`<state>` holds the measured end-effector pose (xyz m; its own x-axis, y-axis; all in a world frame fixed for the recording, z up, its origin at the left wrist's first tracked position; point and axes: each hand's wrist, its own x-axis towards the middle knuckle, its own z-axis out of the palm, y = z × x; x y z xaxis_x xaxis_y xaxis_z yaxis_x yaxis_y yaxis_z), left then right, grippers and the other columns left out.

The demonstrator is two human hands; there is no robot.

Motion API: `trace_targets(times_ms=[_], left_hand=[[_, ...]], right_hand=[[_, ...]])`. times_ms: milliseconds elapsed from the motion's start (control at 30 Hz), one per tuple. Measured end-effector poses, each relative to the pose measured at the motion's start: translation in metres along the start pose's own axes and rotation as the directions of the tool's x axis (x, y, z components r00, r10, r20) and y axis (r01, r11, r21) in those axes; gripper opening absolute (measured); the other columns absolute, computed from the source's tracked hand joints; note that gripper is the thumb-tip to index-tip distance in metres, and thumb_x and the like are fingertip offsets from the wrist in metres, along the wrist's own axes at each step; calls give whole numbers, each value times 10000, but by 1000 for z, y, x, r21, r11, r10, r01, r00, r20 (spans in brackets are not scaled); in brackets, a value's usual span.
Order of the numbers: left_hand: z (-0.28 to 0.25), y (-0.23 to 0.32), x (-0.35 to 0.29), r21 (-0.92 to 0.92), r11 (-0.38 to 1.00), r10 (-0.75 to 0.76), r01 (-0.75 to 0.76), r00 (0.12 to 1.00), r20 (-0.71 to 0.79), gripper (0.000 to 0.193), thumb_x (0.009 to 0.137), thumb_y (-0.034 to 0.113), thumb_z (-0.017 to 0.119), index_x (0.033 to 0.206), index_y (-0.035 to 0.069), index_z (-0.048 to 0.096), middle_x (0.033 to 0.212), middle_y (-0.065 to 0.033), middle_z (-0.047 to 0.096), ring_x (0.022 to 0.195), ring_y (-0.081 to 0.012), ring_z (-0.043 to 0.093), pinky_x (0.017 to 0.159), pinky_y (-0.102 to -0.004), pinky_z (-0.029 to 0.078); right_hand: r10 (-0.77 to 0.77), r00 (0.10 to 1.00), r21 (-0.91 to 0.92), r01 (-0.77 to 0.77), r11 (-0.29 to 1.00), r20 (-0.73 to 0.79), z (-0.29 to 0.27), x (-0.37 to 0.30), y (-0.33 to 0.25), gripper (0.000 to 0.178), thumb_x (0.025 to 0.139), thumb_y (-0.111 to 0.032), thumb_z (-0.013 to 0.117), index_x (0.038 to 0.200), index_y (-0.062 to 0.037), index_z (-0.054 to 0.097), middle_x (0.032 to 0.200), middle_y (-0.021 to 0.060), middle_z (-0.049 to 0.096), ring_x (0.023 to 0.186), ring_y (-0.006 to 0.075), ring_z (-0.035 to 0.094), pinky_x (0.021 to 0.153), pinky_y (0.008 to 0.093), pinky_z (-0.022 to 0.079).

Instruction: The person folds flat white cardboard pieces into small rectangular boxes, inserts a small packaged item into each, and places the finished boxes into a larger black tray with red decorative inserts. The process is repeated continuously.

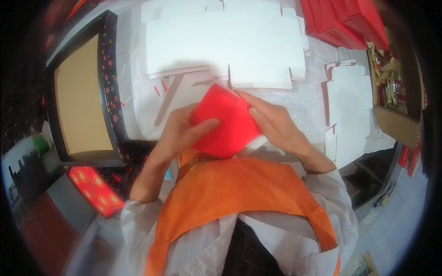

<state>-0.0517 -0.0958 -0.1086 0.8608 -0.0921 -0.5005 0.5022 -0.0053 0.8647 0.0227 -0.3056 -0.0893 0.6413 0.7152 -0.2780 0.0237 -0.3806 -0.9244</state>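
Between my two hands is a red cardboard box (226, 123), tilted, held just in front of my orange apron. My left hand (186, 131) grips its left side, the thumb lying across the red face and the fingers hidden behind. My right hand (276, 120) closes on the upper right edge, with the thumb against the side and the fingers along a folded flap. Beyond the box lies a stack of flat white die-cut card blanks (221, 43). A greyish card piece (177, 94) rests just past my left hand.
At the left stands a black flower-patterned tray or lid with a tan inside (80, 96). A red patterned box (95, 191) lies below it. More white blanks (348, 106) are at the right. Red boxes (343, 23) stand at the back right, beside an open carton (398, 115) of wrapped packets.
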Motion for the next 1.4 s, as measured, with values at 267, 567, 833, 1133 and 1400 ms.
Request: trace_targets(times_ms=[267, 567, 833, 1133, 1400], left_hand=[[-1, 5, -1, -29, 999, -23, 24, 999, 47, 279, 826, 134, 614, 1049, -30, 584, 896, -54, 633, 812, -93, 574, 719, -232, 471], [-6, 10, -1, -3, 1000, -22, 22, 991, 135, 257, 835, 131, 603, 1034, -31, 592, 892, -41, 631, 810, -76, 562, 719, -229, 467], [1, 3, -3, -84, 996, 25, -16, 994, 106, 247, 844, 124, 592, 1043, -23, 590, 897, -31, 630, 820, -74, 561, 729, -229, 467], [1, -1, 0, 3, 998, 55, -56, 989, 134, 230, 835, 110, 597, 1028, -14, 599, 888, -37, 634, 818, -85, 569, 728, -235, 472], [3, -2, -2, -99, 995, 7, -5, 1000, 22, 201, 826, 96, 605, 998, -7, 612, 890, -45, 641, 805, -92, 579, 712, -238, 480]], right_hand=[[-149, 987, -83, 143, 986, -68, 8, -2, 13, 406, 892, -126, 469, 1271, -3, 392, 1224, 179, 489, 1091, 294, 510, 900, 320, 411], [-81, 993, 133, 92, 987, -87, 11, -3, 19, 368, 891, -112, 468, 1241, -3, 442, 1214, 163, 508, 1101, 270, 509, 922, 311, 404], [-237, 959, -133, 217, 967, -157, 18, -2, 20, 354, 878, -77, 468, 1224, -3, 458, 1201, 154, 517, 1082, 281, 518, 909, 334, 416], [-237, 962, -82, 228, 970, -136, 24, -3, 24, 307, 865, -60, 482, 1170, -21, 500, 1172, 136, 536, 1067, 283, 523, 896, 322, 420], [-207, 970, 59, 216, 975, -128, 24, 1, 23, 281, 862, -28, 477, 1138, -4, 521, 1154, 150, 548, 1071, 245, 529, 896, 309, 421]])
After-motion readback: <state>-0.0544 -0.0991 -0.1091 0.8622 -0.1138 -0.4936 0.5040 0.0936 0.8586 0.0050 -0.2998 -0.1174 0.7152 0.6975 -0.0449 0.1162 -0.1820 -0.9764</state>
